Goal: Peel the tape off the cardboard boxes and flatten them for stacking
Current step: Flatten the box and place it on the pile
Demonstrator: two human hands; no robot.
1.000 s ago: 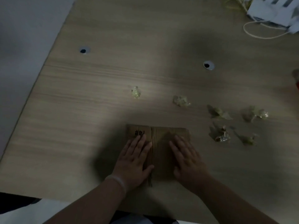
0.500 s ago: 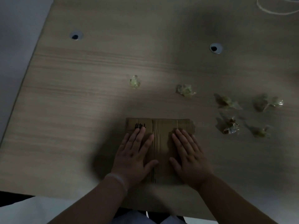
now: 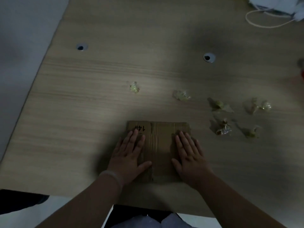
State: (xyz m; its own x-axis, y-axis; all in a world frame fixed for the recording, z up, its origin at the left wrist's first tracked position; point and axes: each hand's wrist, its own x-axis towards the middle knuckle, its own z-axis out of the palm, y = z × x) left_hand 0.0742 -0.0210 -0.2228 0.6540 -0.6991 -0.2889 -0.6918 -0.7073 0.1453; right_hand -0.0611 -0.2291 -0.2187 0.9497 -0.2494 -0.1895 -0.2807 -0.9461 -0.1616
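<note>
A flattened brown cardboard box [image 3: 160, 145] lies on the wooden table near its front edge, with dark handwriting at its far left corner. My left hand [image 3: 129, 156] presses flat on the box's left half, fingers straight and spread. My right hand [image 3: 189, 156] presses flat on the right half in the same way. Several crumpled balls of peeled clear tape lie beyond and to the right, among them one ball [image 3: 134, 87] straight ahead, another tape wad [image 3: 181, 95] right of it, and a third wad [image 3: 222, 128] near the box's right side.
The wooden table [image 3: 82, 120] has two round cable holes [image 3: 81, 47] [image 3: 209, 57]. White objects with a looped cord [image 3: 266, 22] sit at the far right corner. The table's left edge runs diagonally next to a pale floor.
Both hands stay flat on the box and have slid slightly apart toward its sides. The camera view has shifted; the tape wads have not moved.
</note>
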